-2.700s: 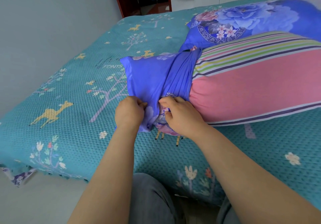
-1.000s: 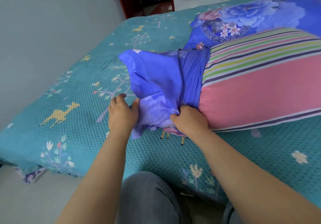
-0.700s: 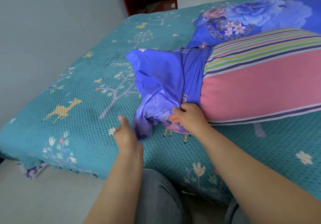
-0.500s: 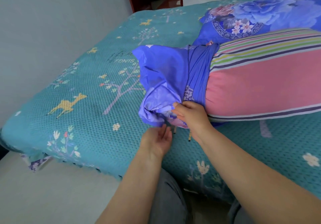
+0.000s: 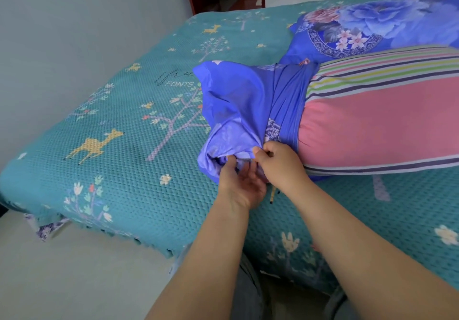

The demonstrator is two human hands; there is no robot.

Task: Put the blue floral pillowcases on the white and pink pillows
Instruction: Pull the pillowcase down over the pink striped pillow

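Pillow: the pink striped pillow (image 5: 380,126) lies on the green bedspread (image 5: 119,150), its long axis running left to right across the bed; the right end goes out of the picture.
Pillowcase: the blue pillowcase (image 5: 238,106) covers only the left end of this pillow, bunched in folds there, and its loose part hangs off to the left and near side.
Direction from the hands: both hands are at the near left corner of the pillow, so the uncovered body of it stretches away to the right of them.
Right hand: the right hand (image 5: 283,163) pinches the bunched edge of the cloth at the pillow's near corner, fingers curled on it.
Left hand: the left hand (image 5: 239,183) is palm up just beside the right one, fingers rather straight and reaching into the loose folds from below; I cannot tell if it holds any cloth.
Nearer hand: the right hand is closer to the pillow body, the left one to the slack cloth.
Coming move, as I judge: the cloth edge must be drawn to the right, along the long axis.
Second pillow: another pillow (image 5: 372,29), already in a blue flower case, lies just behind, on the far side.
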